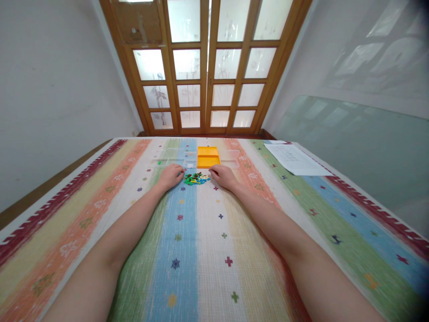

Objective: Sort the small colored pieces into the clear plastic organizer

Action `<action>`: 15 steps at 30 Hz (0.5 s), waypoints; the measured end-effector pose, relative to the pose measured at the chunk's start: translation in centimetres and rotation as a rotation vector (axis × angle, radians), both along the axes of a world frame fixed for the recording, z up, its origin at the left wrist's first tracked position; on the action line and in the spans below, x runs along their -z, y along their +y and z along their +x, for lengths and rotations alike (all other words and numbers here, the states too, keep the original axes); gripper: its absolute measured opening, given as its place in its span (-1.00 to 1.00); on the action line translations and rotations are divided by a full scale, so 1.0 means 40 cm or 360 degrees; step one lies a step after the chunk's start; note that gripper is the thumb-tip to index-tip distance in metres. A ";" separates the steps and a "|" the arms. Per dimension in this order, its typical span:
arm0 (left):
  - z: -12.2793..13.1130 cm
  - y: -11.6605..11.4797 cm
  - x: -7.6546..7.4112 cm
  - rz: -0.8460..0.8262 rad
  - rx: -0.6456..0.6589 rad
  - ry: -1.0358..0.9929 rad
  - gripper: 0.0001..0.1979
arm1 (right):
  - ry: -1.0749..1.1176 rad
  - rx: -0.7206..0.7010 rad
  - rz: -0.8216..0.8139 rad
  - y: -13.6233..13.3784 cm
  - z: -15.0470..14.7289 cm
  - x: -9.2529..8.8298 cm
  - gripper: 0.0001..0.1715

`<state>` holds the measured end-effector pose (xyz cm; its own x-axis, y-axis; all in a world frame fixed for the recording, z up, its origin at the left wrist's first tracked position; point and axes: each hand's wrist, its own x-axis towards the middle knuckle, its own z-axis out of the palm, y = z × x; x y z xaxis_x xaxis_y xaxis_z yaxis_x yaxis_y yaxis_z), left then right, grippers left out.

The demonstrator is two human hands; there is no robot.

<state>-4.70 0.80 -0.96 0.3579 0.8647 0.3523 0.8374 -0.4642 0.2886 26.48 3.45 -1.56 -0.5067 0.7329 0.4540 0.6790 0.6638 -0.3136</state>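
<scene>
A small pile of tiny green, blue, yellow, white and dark red pieces (195, 179) lies on the striped cloth between my hands. My left hand (171, 176) rests at the pile's left edge, fingers curled together; whatever they may hold is too small to see. On the pile's right side, my right hand (222, 175) is closed with thumb and fingertips pinched, and its contents cannot be made out. Just beyond the pile stands a yellow-orange box (208, 151) with two sections. Left of it sits a clear plastic compartment box (172, 157), with a green piece (159, 163) at its left part.
Another clear plastic tray (232, 158) is right of the yellow box. Printed paper sheets (295, 158) lie at the table's far right. A striped tablecloth (187, 277) covers the table. Wooden glazed doors (206, 80) stand behind, and a glass panel (355, 147) leans at right.
</scene>
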 end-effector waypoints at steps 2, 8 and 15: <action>-0.003 -0.001 0.002 0.0004 -0.0054 -0.0008 -0.80 | -0.0005 -0.0005 0.0007 0.001 0.001 0.001 -0.76; -0.008 0.000 0.005 -0.0002 -0.0006 -0.0027 -0.78 | -0.0006 -0.0033 0.0001 0.003 0.001 0.003 -0.75; -0.004 -0.001 0.003 0.0029 -0.0096 -0.0064 -0.80 | -0.0027 -0.0020 -0.0029 0.002 0.000 0.003 -0.75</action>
